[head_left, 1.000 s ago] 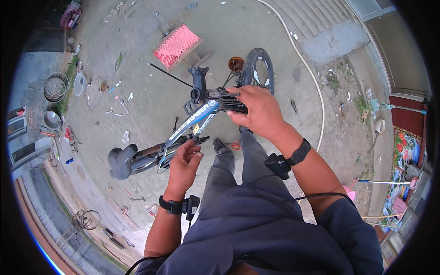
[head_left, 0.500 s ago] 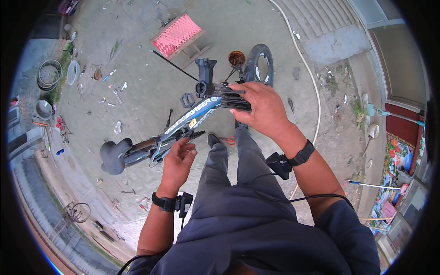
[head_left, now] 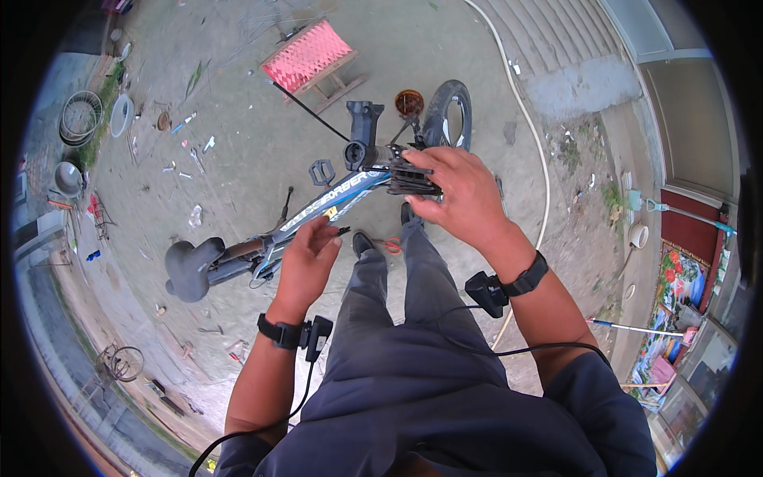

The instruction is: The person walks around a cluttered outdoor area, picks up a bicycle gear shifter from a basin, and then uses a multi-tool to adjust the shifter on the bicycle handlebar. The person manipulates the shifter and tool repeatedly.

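A blue-and-white bicycle frame (head_left: 342,188) leans across the middle, with a dark saddle (head_left: 192,266) at left, a black stem (head_left: 364,127) on top and the front wheel (head_left: 459,107) behind. My right hand (head_left: 463,195) grips a cluster of black ribbed parts (head_left: 407,179) at the front of the frame, thumb underneath and fingers over it. My left hand (head_left: 310,258) is beside the lower frame, fingers loosely bent with thumb apart; whether the fingertips touch the frame is unclear. A black pedal (head_left: 322,172) sticks out above the frame.
Behind stands a pink woven stool (head_left: 306,56). A white hose (head_left: 534,135) curves along the right, near concrete steps (head_left: 556,32) and long-handled tools (head_left: 675,207). Scattered wrenches (head_left: 196,160), tubs (head_left: 122,115) and wheel rims (head_left: 79,118) lie left. Red-handled scissors (head_left: 391,245) lie by my shoes.
My left hand has shifted leftward and upward along the lower frame. My right hand stays on the black parts, moving slightly right with them in the view.
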Motion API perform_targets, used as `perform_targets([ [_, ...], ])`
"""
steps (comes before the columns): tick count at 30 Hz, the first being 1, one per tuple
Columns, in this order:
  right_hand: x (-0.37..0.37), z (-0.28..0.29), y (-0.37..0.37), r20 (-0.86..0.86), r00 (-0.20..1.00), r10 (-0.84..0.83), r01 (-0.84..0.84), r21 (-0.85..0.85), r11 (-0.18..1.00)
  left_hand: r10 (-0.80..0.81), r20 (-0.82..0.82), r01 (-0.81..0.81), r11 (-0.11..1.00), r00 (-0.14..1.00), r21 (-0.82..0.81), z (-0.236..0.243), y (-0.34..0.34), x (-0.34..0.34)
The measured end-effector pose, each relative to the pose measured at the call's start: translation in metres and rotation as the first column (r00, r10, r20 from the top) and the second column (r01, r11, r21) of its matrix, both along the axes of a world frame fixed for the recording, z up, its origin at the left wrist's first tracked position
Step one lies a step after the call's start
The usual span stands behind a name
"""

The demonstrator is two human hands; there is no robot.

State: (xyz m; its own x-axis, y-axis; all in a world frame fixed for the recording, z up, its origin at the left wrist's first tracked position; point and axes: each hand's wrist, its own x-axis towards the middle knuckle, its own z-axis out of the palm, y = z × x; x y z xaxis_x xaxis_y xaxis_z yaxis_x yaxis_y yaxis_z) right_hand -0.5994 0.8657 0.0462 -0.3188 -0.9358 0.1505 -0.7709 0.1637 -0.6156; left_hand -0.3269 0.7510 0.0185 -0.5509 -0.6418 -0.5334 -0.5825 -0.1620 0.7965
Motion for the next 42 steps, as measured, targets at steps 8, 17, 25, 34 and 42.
perform_targets([
  [8, -0.007, 0.002, -0.004, -0.035, 0.997, 0.064, -0.065, -0.035, 0.997, 0.087, -0.227, -0.087, 0.996, 0.970, 0.010, -0.006, -0.026, -0.068],
  [17, -0.012, 0.001, -0.009, 0.003, 0.995, 0.099, -0.099, -0.042, 0.994, 0.081, -0.324, -0.082, 0.997, 0.943, 0.008, -0.017, -0.034, -0.097],
  [25, -0.015, 0.001, -0.010, -0.014, 0.994, 0.111, -0.112, -0.050, 0.993, 0.057, -0.289, -0.063, 0.998, 0.956, -0.010, -0.021, -0.034, -0.101],
  [34, -0.018, 0.005, -0.013, 0.001, 0.989, 0.147, -0.147, -0.044, 0.988, 0.075, -0.263, -0.088, 0.995, 0.962, -0.038, -0.019, -0.032, -0.105],
  [42, -0.018, 0.010, -0.016, -0.087, 0.977, 0.193, -0.195, -0.019, 0.981, 0.086, -0.279, -0.100, 0.994, 0.956, -0.037, -0.023, -0.031, -0.106],
])
